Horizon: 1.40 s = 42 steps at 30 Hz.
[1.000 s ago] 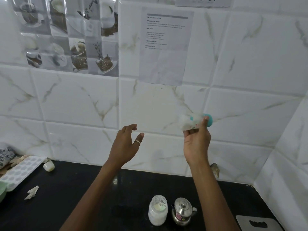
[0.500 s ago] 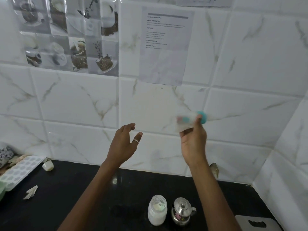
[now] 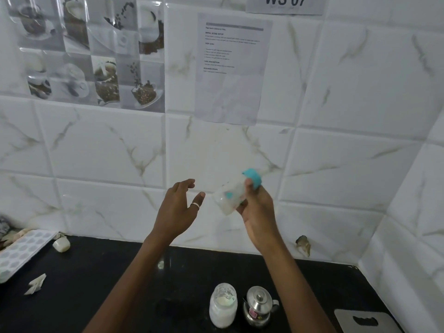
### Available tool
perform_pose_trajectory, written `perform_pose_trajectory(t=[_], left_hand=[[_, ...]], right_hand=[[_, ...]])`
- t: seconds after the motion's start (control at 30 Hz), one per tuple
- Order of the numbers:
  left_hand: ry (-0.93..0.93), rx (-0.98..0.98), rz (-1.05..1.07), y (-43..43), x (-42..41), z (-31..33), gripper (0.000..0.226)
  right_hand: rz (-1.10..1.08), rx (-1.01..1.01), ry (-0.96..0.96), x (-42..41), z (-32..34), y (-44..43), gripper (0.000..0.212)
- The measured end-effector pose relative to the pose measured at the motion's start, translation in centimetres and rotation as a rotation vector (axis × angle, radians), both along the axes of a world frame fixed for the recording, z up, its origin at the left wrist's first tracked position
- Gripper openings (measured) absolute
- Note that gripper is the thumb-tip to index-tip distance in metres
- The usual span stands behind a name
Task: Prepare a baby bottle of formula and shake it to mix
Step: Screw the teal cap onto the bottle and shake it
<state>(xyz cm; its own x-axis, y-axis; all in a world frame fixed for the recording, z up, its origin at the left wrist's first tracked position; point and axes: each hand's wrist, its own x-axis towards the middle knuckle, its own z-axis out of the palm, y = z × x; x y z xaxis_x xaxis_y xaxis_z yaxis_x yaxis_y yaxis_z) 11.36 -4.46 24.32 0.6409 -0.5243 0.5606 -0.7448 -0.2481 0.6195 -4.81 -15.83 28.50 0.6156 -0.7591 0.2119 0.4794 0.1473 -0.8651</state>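
Observation:
The clear baby bottle (image 3: 228, 197) with a teal collar is held up in front of the tiled wall, tilted, base pointing down-left and teal top up-right, its outline blurred. My right hand (image 3: 255, 207) is shut around it. My left hand (image 3: 177, 207) hovers just left of the bottle, fingers spread, a ring on one finger, holding nothing and not touching the bottle. A glass jar of white formula powder (image 3: 223, 306) stands open on the black counter (image 3: 96, 272) below my right arm.
A small steel kettle (image 3: 259, 306) stands right of the jar. A grey board with a handle slot (image 3: 365, 320) lies at the front right. At the left are a white dimpled tray (image 3: 21, 251), a small white cap (image 3: 61, 245) and a scrap of paper (image 3: 36, 283).
My right hand has swung the bottle from nearly level to tilted with its base down-left, and it sits slightly lower. My left hand has stayed almost still.

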Motion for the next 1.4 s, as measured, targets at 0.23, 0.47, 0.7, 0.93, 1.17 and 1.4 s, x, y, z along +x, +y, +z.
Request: perform_pose_trajectory(t=[0.23, 0.47, 0.7, 0.93, 1.17, 1.4], left_hand=[[0.017, -0.003, 0.022, 0.8, 0.6, -0.2, 0.053], [0.015, 0.004, 0.003, 0.3, 0.1, -0.3, 0.053], [0.013, -0.010, 0.015, 0.6, 0.4, 0.1, 0.053], [0.007, -0.004, 0.006, 0.6, 0.2, 0.1, 0.053], [0.019, -0.006, 0.007, 0.6, 0.2, -0.2, 0.053], [0.004, 0.001, 0.011, 0.8, 0.4, -0.4, 0.053]], right_hand=[[-0.095, 0.228, -0.451, -1.4, 2.2, -3.7, 0.047], [0.010, -0.069, 0.045, -0.7, -0.5, -0.8, 0.072], [-0.052, 0.172, -0.260, -1.3, 0.7, -2.5, 0.043], [-0.033, 0.185, -0.257, -1.5, 0.2, -2.4, 0.052], [0.025, 0.053, -0.039, -0.9, -0.2, -1.0, 0.051], [-0.101, 0.261, -0.371, -1.8, 1.6, -3.5, 0.050]])
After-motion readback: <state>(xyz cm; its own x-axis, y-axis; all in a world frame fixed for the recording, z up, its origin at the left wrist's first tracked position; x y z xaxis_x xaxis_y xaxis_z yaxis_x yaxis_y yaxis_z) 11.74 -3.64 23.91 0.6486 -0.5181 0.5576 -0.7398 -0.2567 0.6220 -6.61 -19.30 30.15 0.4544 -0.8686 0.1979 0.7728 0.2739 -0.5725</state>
